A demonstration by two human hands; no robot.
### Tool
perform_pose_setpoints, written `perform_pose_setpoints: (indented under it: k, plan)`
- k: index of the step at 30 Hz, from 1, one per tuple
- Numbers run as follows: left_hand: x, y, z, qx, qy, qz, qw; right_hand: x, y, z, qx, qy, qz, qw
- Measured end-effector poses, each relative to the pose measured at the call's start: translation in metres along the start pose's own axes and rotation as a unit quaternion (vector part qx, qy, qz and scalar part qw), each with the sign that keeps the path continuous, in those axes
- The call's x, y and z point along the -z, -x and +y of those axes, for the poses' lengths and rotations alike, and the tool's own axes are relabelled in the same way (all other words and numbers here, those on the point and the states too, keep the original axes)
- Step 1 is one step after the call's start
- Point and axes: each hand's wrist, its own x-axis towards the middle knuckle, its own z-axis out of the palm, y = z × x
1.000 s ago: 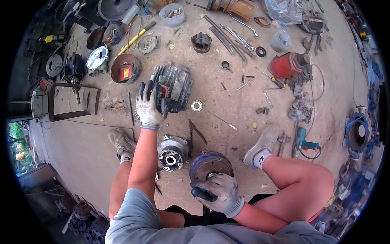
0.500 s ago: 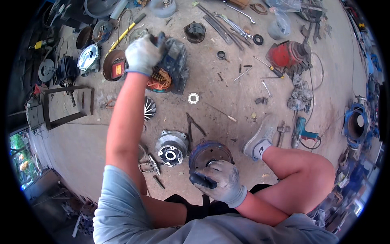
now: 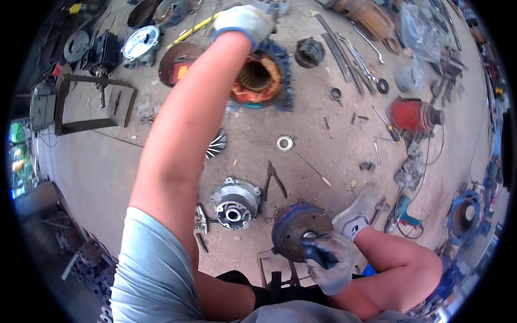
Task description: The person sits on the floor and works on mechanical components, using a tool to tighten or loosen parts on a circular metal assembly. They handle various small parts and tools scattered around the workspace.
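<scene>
My left hand (image 3: 245, 24), in a white glove with a blue cuff, reaches to the far side of a blue motor housing. Its fingers are blurred and mostly out of sight at the far end. Copper windings (image 3: 274, 81) line the housing's open end, which is turned toward me. Close to my body, my gloved right hand (image 3: 336, 264) is curled at the face of a round, blue-rimmed motor end cover (image 3: 291, 231). A dark shape shows at its fingers, and I cannot make out what it is. A silver end cover (image 3: 237, 202) lies left of the blue one.
Pliers (image 3: 274, 180), a bearing ring (image 3: 284, 143) and a thin screwdriver (image 3: 318, 169) lie mid-floor. Wrenches (image 3: 355, 56) lie farther off. To the right are a red tool body (image 3: 409, 114) and a teal power drill (image 3: 409, 220). A metal frame (image 3: 64, 107) stands left.
My left hand has gone farther away, from the housing's left side to its far side. More of the housing's open end shows. My whole view has shifted; my right hand stays by the blue-rimmed cover.
</scene>
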Motion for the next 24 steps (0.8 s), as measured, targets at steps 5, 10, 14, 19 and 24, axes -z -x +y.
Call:
perform_pose_setpoints:
  k: [5, 10, 14, 19, 24]
  plan:
    - [-0.013, -0.012, -0.033, 0.022, 0.039, -0.013, 0.999, -0.004, 0.004, 0.012, -0.01, 0.028, 0.015, 0.999]
    - [-0.026, -0.003, -0.046, 0.013, 0.083, 0.06, 0.995, -0.013, -0.001, 0.006, -0.078, -0.015, 0.022, 0.997]
    - [-0.031, -0.006, -0.058, -0.057, 0.09, 0.072, 0.992, -0.022, -0.007, 0.006, -0.045, -0.003, 0.019, 0.999]
    - [-0.031, -0.006, -0.052, -0.075, 0.085, 0.066, 0.991, -0.016, -0.006, 0.002, -0.073, 0.029, -0.013, 0.997]
    - [-0.033, -0.01, -0.047, -0.101, 0.083, 0.074, 0.989, -0.012, -0.013, 0.001, -0.078, 0.005, -0.019, 0.997]
